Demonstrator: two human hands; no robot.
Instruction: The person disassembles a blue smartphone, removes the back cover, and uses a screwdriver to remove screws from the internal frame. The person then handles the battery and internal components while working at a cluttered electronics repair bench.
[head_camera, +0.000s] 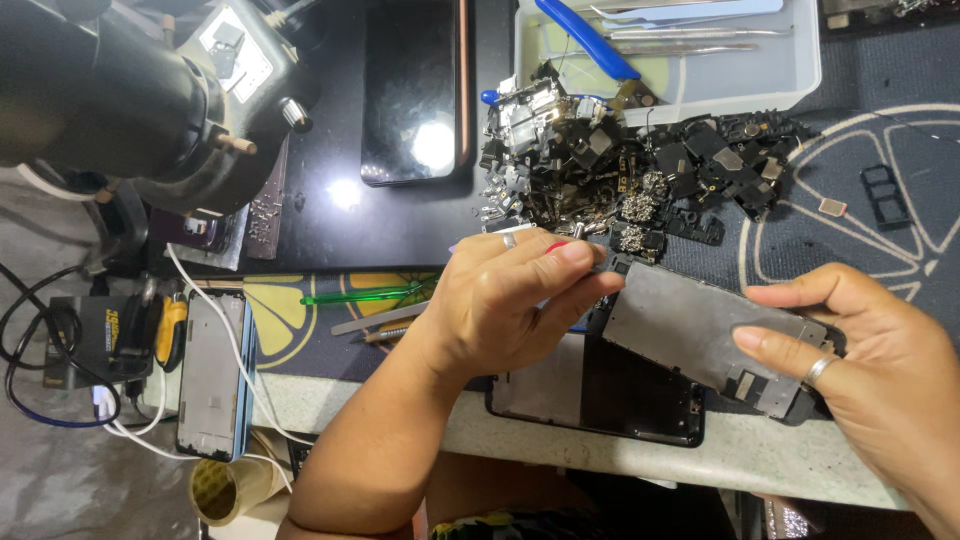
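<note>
Head view: left hand (515, 290) arches in from below, fingers pinched shut on the upper-left corner of a grey metal phone plate (700, 335); right hand (865, 355) comes from the right, thumb and ringed finger clamping the plate's lower-right end, plate tilted above a dark phone body (600, 395) at the table edge. Behind: heap of small black parts (620, 170), white tool tray (690, 60) top centre, yellow-and-black box (100, 340) far left.

Head view, downward (close) over workbench (400, 220)

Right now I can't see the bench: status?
Left hand pinching grey metal phone plate; right hand gripping its other end. Black phone frame beneath.
</note>
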